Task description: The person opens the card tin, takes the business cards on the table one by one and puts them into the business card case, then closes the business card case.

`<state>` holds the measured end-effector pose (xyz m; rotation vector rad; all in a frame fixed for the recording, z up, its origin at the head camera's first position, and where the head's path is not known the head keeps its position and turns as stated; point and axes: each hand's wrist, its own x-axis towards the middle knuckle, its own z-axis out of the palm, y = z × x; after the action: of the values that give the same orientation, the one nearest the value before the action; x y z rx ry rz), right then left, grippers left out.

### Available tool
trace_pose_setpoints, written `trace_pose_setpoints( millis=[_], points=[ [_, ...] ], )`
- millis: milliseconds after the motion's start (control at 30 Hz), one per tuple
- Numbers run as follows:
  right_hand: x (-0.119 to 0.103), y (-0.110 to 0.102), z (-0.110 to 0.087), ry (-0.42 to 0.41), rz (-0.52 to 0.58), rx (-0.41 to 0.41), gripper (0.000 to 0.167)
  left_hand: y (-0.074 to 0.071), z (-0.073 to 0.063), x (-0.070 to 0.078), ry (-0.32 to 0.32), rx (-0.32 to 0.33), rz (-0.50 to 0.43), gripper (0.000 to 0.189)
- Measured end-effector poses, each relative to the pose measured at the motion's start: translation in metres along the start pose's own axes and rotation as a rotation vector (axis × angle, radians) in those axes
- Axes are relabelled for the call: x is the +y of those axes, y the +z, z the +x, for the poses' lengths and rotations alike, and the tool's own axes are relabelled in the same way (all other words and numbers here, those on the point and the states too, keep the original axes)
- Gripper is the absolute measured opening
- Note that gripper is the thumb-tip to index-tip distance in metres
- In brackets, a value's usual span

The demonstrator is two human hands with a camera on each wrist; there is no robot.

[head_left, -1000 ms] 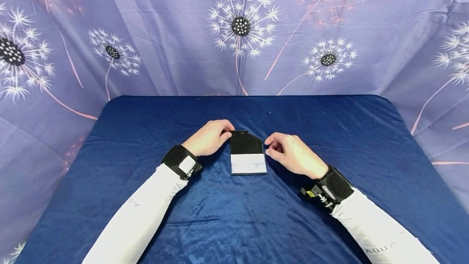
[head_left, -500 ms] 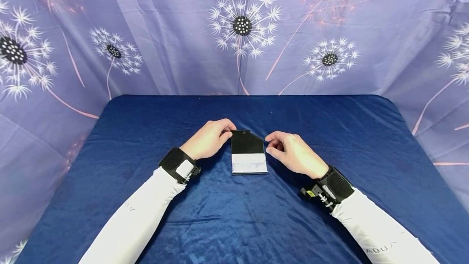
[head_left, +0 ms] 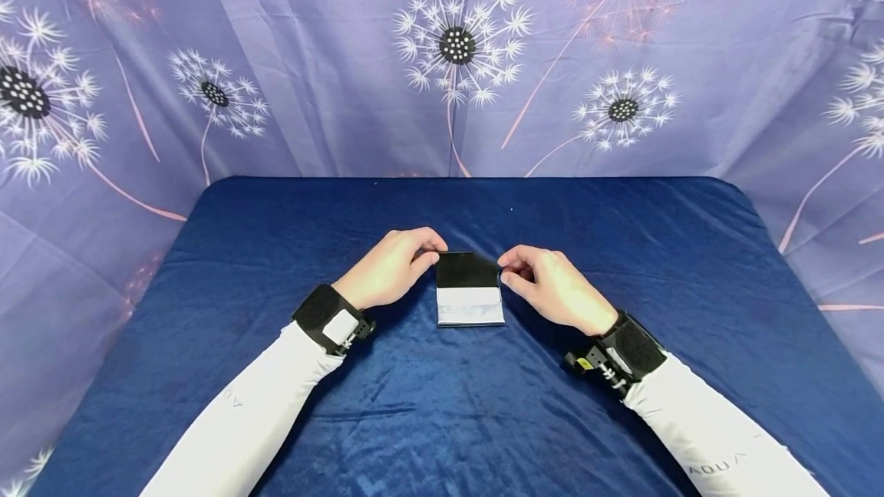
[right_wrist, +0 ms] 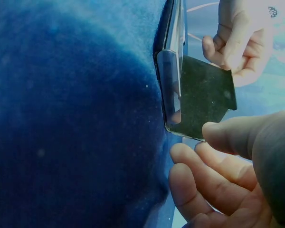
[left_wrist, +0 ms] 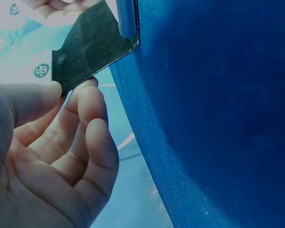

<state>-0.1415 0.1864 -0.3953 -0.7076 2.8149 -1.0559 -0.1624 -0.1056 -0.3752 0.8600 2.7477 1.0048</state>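
Note:
A small black card case with a shiny silver inside lies on the blue-covered table, its black lid raised at the far side. My left hand pinches the lid's upper left corner between thumb and fingers. In the left wrist view, the thumb presses the corner of the dark lid, with curled fingers behind it. My right hand is at the lid's right edge. In the right wrist view its thumb overlaps the edge of the lid, fingers curled just below. Part of the contact is hidden.
Blue velvet cloth covers the table, with soft wrinkles near the case. A purple curtain printed with dandelions hangs behind the table's far edge. Both wrists carry black straps with small cameras.
The lid looks shorter from above and its far edge has come nearer, so it has tilted. My left hand has shifted slightly toward me; the right hand has hardly moved.

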Motion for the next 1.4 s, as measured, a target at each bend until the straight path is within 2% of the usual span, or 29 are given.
trace_pose_setpoints(
  millis=[500, 800, 967, 1400],
  points=[
    [0.002, -0.002, -0.001, -0.05, 0.0, 0.008, 0.005, -0.006, -0.015, 0.002, 0.0, -0.088, -0.053, 0.017],
    [-0.001, -0.005, -0.004, -0.05, 0.009, -0.032, 0.005, -0.009, -0.018, -0.003, 0.044, -0.165, -0.09, 0.014],
    [0.0, -0.005, -0.004, -0.054, 0.017, -0.066, 0.006, -0.007, -0.019, -0.007, 0.06, -0.199, -0.103, 0.02],
    [0.003, -0.007, -0.003, -0.103, 0.036, -0.12, 0.006, -0.004, -0.02, -0.01, 0.043, -0.253, -0.095, 0.04]
  ],
)
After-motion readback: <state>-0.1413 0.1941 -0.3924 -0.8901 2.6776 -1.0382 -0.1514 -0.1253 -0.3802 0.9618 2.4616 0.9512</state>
